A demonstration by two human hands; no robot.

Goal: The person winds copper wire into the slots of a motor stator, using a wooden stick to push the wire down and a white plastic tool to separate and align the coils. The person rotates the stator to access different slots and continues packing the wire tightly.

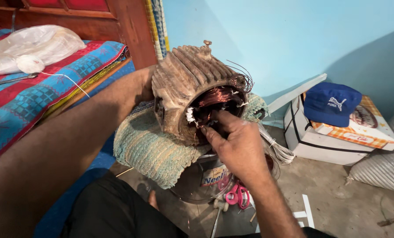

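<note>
Right hand reaching into the open end of the ribbed, rust-brown cast-metal motor housing, fingers bunched together and pinching at the copper wire windings inside. Left hand mostly hidden behind the housing's far side, pressed against it, grip impossible to tell. Housing lying tilted on a pale green knitted cloth draped over a shiny steel pot, pink-handled scissors on the floor below, blue cap on a white box to the right.
</note>
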